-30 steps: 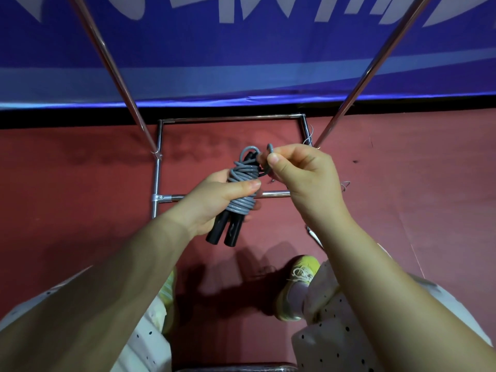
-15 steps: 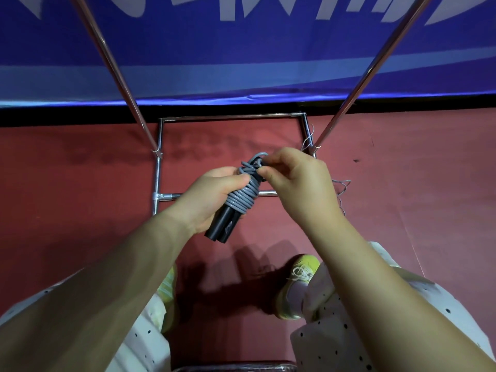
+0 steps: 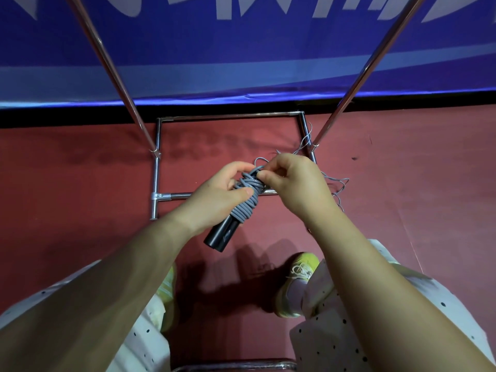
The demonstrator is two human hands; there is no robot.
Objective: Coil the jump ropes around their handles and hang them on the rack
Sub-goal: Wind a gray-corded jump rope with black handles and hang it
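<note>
— underfoot, what's there?
— red floor (image 3: pixel 80 200), then the chrome rack (image 3: pixel 157 181), a blue banner (image 3: pixel 241 63) behind.
— the rope?
— left hand (image 3: pixel 214 196) grips the coiled jump rope (image 3: pixel 245 200); black handles (image 3: pixel 221 234) slant down-left; right hand (image 3: pixel 292 181) pinches its top loop.

Two bare forearms reach forward, hands meeting.
Left hand (image 3: pixel 214 196) grips with curled fingers, thumb on top; right hand (image 3: pixel 292 181) pinches with its fingertips.
</note>
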